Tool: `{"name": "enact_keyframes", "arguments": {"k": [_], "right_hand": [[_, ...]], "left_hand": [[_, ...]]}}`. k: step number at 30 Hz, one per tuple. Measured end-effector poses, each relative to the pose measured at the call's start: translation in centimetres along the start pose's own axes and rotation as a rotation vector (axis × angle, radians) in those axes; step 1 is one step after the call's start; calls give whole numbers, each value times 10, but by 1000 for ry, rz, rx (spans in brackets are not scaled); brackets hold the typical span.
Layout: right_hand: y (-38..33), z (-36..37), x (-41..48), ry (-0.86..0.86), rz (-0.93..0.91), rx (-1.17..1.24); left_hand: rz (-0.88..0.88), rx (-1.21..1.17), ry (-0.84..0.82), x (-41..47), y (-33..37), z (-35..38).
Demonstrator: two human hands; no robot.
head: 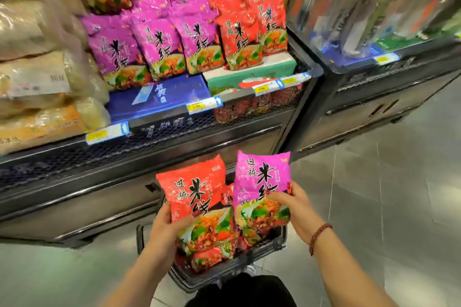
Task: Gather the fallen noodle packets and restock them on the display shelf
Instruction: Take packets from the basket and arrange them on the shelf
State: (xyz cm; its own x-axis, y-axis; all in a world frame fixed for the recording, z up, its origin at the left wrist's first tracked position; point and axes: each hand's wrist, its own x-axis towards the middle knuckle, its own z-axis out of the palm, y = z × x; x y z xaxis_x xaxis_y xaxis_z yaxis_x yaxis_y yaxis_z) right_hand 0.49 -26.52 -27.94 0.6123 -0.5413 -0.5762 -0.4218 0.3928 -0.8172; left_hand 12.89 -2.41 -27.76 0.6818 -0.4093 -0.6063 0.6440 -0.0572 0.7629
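While both hands were up in the lower middle of the frame, each gripped one noodle packet. The left hand (162, 232) clamped the red packet (197, 194) at its lower left edge, thumb curled over the printed front and the other fingers hidden behind. The right hand (296, 207) pinched the purple packet (262, 187) at its right side, thumb across the front, fingers wrapped round the back. A bead bracelet (319, 235) sat on the right wrist. The two packets stood upright, side by side, their edges touching or nearly so; I could not tell which.

Directly beneath them a black basket (139, 234) stood on the grey floor (374, 207), with more packets (212, 254) lying inside.

Across the upper middle of the frame ran the shelf (149, 132), price tags (204, 105) clipped along its front. On it, a row of purple packets (154, 42) stood on a blue box (159, 97), and beside them red packets (244, 30) stood on a green box (249, 71). Pale bags (37, 70) were piled at the left edge, blurred.
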Motion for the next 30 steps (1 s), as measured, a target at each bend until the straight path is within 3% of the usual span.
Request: {"name": "enact_keyframes", "arguments": {"k": [7,13,21,30], "right_hand": [[-48,-14,-33,-88,-92,-7],[-86,-48,-28,-257,-170,-29],[-133,-93,-6,-425,-254,-78],[-187,-57,27,-531,-247,-33]], "left_hand": [[113,-39,-36,-46,40,25],[204,-66,68,-56,40,64],[253,-280,202,-66,25,123],[423,-242,266,-50,78,123]]}}
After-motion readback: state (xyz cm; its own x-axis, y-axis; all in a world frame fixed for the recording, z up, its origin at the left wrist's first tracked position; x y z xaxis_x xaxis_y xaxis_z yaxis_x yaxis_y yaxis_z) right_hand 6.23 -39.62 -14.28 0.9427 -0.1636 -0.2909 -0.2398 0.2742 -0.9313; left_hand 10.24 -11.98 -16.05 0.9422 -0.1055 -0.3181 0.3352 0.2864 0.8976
